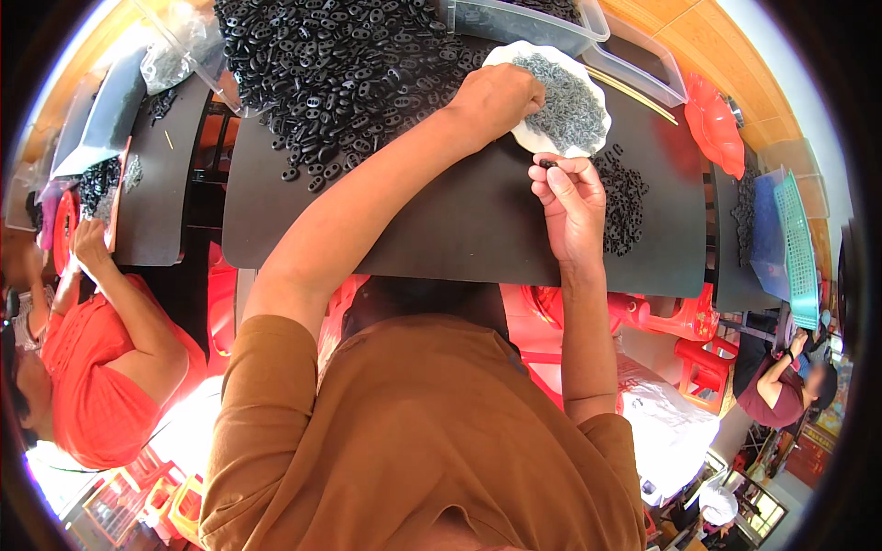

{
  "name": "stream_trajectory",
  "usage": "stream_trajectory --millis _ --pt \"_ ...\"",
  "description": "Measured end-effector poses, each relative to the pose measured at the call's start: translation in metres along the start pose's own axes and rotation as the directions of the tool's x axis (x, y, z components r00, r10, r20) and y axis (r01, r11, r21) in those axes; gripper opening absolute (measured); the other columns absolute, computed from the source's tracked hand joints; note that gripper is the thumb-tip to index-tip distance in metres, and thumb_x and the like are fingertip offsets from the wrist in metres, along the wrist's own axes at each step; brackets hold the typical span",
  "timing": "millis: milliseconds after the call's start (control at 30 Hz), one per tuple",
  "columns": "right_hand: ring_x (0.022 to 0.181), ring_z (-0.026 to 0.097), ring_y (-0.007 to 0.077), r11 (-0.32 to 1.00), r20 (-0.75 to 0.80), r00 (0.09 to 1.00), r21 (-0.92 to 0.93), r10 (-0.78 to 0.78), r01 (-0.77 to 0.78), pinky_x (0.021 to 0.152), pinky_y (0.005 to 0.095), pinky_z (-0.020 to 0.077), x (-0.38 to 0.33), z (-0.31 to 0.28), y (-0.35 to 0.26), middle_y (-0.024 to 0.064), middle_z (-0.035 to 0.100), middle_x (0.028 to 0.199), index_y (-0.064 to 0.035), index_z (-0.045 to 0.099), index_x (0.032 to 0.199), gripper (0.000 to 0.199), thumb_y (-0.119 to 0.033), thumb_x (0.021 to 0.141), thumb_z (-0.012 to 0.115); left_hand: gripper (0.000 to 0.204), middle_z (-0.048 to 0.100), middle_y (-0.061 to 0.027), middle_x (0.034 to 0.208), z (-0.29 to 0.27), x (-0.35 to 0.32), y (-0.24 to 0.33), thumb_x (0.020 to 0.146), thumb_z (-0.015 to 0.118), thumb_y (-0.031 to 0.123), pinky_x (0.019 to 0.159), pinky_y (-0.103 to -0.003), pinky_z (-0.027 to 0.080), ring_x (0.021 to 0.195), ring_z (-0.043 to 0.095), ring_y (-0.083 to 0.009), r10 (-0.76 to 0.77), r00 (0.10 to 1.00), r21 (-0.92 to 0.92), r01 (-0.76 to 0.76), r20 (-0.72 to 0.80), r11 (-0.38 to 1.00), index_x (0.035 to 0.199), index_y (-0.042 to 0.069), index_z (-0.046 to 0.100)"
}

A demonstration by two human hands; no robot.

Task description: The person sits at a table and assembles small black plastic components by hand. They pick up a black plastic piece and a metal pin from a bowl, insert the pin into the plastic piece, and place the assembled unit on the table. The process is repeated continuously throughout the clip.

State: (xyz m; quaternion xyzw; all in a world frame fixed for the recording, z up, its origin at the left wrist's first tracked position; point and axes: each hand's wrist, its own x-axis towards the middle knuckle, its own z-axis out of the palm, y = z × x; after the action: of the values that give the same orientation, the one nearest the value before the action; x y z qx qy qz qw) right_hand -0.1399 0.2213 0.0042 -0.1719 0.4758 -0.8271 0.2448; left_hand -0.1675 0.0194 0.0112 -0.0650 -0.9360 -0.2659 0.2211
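Observation:
My left hand reaches across to a white scalloped plate heaped with small clear pieces. Its fingers are curled together at the heap's left side; whatever is between the fingertips is hidden. Just below the plate's near rim, my right hand pinches a small black plastic piece between thumb and fingers. A scatter of similar small black pieces lies on the table right of that hand. Beyond my left forearm spreads a large pile of black oval pieces with holes.
Clear plastic bins stand along the far side of the dark table. Thin sticks and a red scalloped dish lie at the far right. A person in red works at a left-hand table; another sits far right. Red stools stand below.

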Motion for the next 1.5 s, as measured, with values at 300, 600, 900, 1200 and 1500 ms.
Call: stream_trajectory --millis 300,600,900,1200,1500 --pt "0.093 0.068 0.0207 0.997 -0.004 0.998 -0.047 -0.06 0.06 0.081 0.0299 0.0563 0.0 0.005 0.002 0.0167 0.065 0.111 -0.0029 0.061 0.098 0.006 0.0 0.092 0.062 0.014 0.07 -0.0145 0.079 -0.007 -0.002 -0.003 0.084 0.067 0.017 0.069 -0.038 0.054 0.072 0.068 -0.031 -0.043 0.998 -0.19 0.035 -0.039 0.981 0.087 0.004 0.072" --pt "0.08 0.069 0.0188 0.952 0.029 0.993 -0.282 -0.112 0.116 0.072 0.0285 0.0559 -0.002 0.012 0.004 0.0131 0.067 0.098 0.0006 0.063 0.102 0.01 0.002 0.092 0.062 0.02 0.068 -0.0028 0.08 -0.042 -0.03 0.016 0.091 0.065 0.023 0.064 -0.025 0.049 0.071 0.061 -0.0092 -0.256 0.953 -0.686 0.297 0.164 0.665 0.092 0.003 0.07" --pt "0.08 0.069 0.0179 0.94 0.079 0.99 -0.313 -0.118 0.137 0.069 0.0274 0.0565 0.008 0.025 0.005 0.0113 0.067 0.096 0.0023 0.063 0.102 0.012 0.002 0.09 0.065 0.021 0.068 -0.0015 0.094 -0.055 -0.085 0.017 0.097 0.063 0.025 0.073 -0.021 0.05 0.079 0.059 -0.006 -0.282 0.875 -0.87 0.454 0.393 0.195 0.102 0.005 0.067" --pt "0.079 0.067 0.0141 0.882 0.134 0.972 -0.411 -0.193 0.232 0.072 0.026 0.0554 0.028 0.035 0.007 0.0082 0.067 0.093 0.0018 0.063 0.103 0.011 0.0 0.092 0.064 0.022 0.069 -0.0028 0.092 -0.047 -0.093 0.011 0.097 0.063 0.023 0.073 -0.021 0.051 0.079 0.062 -0.0073 -0.345 0.887 -0.864 0.412 0.307 0.289 0.102 0.003 0.067" --pt "0.076 0.067 0.0125 0.587 0.275 0.889 -0.673 -0.366 0.45 0.068 0.0245 0.0555 0.046 0.032 -0.018 0.0053 0.065 0.086 0.001 0.066 0.095 0.007 0.004 0.089 0.065 0.023 0.069 -0.0041 0.092 -0.051 -0.06 0.013 0.098 0.062 0.024 0.076 -0.023 0.053 0.081 0.065 -0.0095 -0.298 0.917 -0.826 0.376 0.265 0.42 0.102 0.002 0.067"
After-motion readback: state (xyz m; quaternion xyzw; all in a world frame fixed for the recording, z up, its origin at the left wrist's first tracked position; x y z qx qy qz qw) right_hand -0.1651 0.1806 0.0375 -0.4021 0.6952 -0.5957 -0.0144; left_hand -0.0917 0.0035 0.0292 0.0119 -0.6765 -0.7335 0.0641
